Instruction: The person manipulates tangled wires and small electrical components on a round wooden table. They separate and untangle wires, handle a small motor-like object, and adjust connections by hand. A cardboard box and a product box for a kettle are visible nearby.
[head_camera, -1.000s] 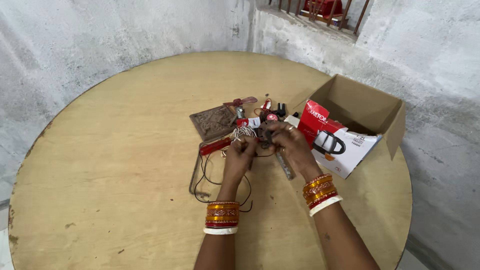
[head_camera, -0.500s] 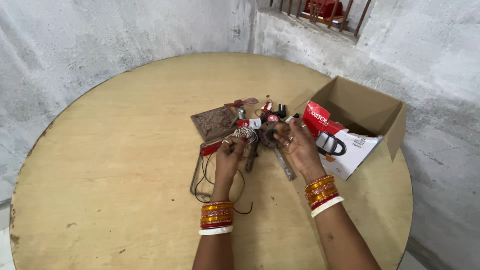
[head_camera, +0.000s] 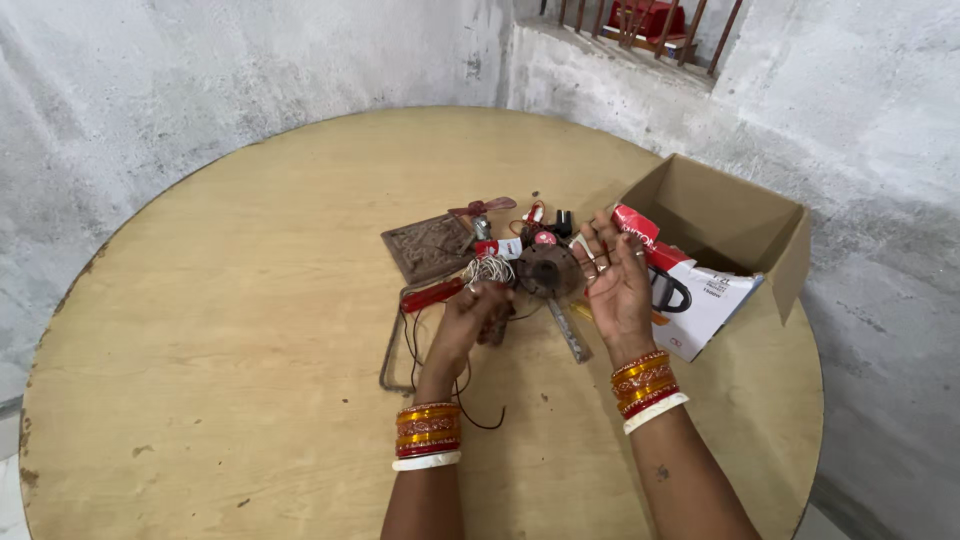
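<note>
On the round wooden bench (head_camera: 250, 300), a brown patterned square plate (head_camera: 430, 247) lies just left of the clutter, with a red-handled screwdriver (head_camera: 432, 296) and a loop of black wire (head_camera: 405, 345) below it. The left hand (head_camera: 470, 320) has its fingers together, pinched on a bundle of pale wires (head_camera: 488, 270). The right hand (head_camera: 615, 285), fingers apart and palm open, cups the dark round motor (head_camera: 545, 270) (lifted just above the bench), beside a white and red carton (head_camera: 690, 295) and an open cardboard box (head_camera: 745, 220).
</note>
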